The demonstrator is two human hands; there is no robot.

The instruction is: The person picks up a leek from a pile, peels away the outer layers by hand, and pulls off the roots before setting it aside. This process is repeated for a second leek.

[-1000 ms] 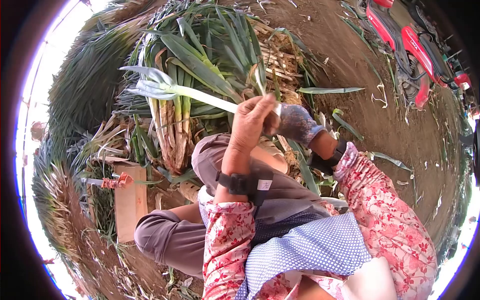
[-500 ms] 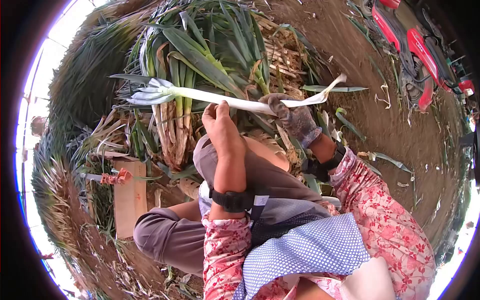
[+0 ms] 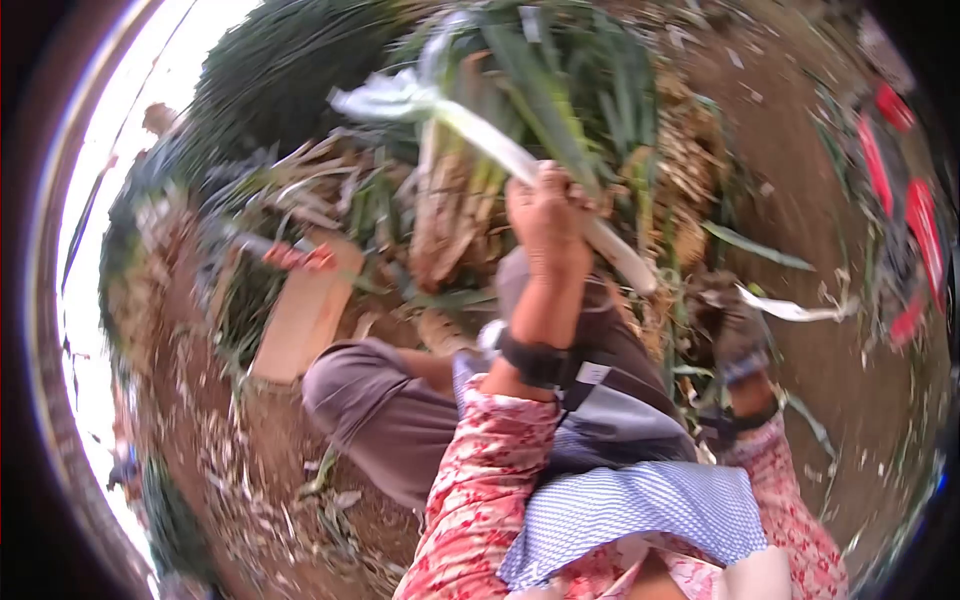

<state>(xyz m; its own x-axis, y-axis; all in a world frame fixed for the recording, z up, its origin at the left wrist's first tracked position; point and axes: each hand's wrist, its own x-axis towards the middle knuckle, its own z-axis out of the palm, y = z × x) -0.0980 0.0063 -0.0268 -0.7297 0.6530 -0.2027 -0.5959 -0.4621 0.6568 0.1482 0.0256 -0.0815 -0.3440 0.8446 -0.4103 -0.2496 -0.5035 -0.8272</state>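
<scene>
My bare left hand (image 3: pixel 548 210) is closed around the white shaft of a long green onion (image 3: pixel 490 140). The onion slants across the upper middle, leafy end at upper left and root end at lower right. To the right, apart from the onion, my gloved right hand (image 3: pixel 733 330) is closed on a strip of white onion skin (image 3: pixel 795 308), which trails off to the right. Motion blur softens the glove's fingers. Just beyond my left hand lies a pile of unpeeled green onions (image 3: pixel 545 80) with green leaves and dry brown outer layers.
A larger heap of green onions (image 3: pixel 290 70) rises at upper left. Left of my knees are a wooden board (image 3: pixel 308 315) and a tool with a red-wrapped handle (image 3: pixel 300 257). Red and black machinery (image 3: pixel 922 235) stands at far right. Scraps litter the soil.
My right hand has come off the onion and moved down to the right with a strip of skin. My left hand now grips the onion, which has tilted. The whole view has shifted.
</scene>
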